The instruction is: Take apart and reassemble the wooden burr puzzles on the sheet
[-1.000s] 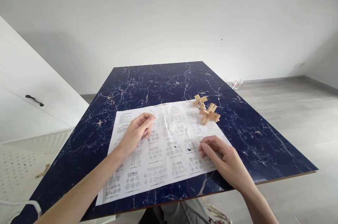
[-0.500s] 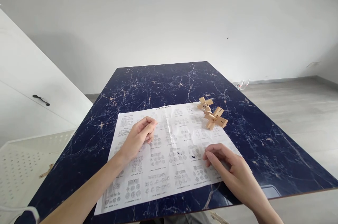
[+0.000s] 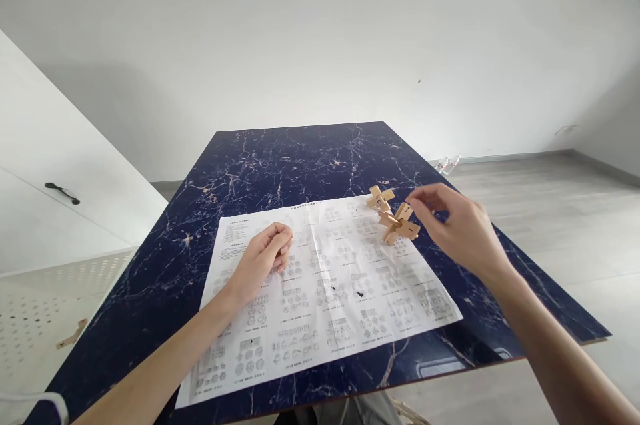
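My left hand (image 3: 264, 249) rests on the printed paper sheet (image 3: 305, 278), its fingers loosely curled closed and nothing showing in them. To the right, my right hand (image 3: 453, 221) hovers at the wooden burr puzzle (image 3: 399, 225), which is cross-shaped and has marks on its arms. The thumb and fingers are curved with a gap between them. Their tips are beside the puzzle's upper arm; whether they touch it I cannot tell. Just behind it sits a smaller interlocking wooden piece (image 3: 380, 198) with a dark mark. Both lie at the sheet's upper right edge.
The dark blue marbled table (image 3: 300, 165) carries the sheet, which shows rows of small diagrams. On the left stand a white cabinet (image 3: 45, 171) and a perforated white surface (image 3: 30, 318) with a wooden piece (image 3: 73, 335). Bottles (image 3: 447, 165) stand on the floor beyond the table.
My right hand has lifted from the sheet's lower right and moved up and away to the wooden puzzle. My left hand has stayed on the sheet. The view has shifted slightly.
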